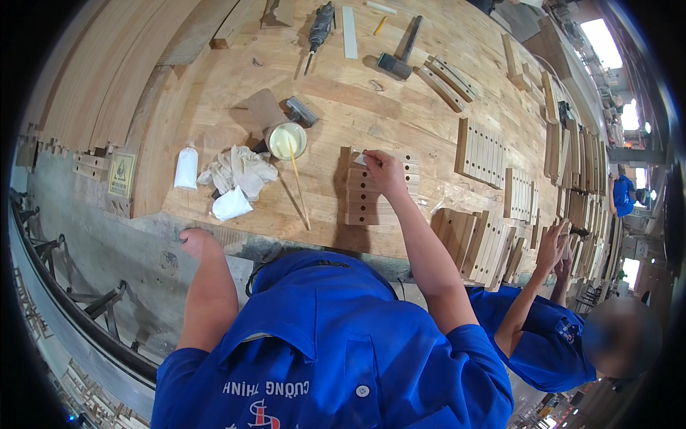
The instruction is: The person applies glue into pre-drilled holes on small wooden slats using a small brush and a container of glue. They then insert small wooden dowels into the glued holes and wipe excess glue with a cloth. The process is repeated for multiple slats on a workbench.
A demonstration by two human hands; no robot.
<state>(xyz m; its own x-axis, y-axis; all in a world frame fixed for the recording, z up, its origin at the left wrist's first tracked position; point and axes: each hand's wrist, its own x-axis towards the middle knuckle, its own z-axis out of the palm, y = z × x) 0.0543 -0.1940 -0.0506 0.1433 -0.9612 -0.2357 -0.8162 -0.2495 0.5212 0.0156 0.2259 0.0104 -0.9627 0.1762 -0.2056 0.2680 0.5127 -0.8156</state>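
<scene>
My right hand [386, 171] reaches over a row of wooden strips with dark round holes [361, 196], lying side by side near the bench's front edge. Its fingers pinch a small white flat piece [359, 159] above the far end of the row; its exact kind is unclear. My left hand [200, 244] hangs low by the front edge of the bench, left of my body, with most of its fingers hidden. Between the hands stands a cup of pale yellowish liquid [288, 138], a thin stick [300, 189] leaning out of it.
Left of the cup lie a crumpled cloth [246, 170], a white packet [232, 204] and a white bottle-like container [186, 169]. Farther back are a power driver [321, 30] and a hammer [394, 66]. Drilled wooden pieces [480, 154] stand rightward, where a co-worker's hand [550, 247] works.
</scene>
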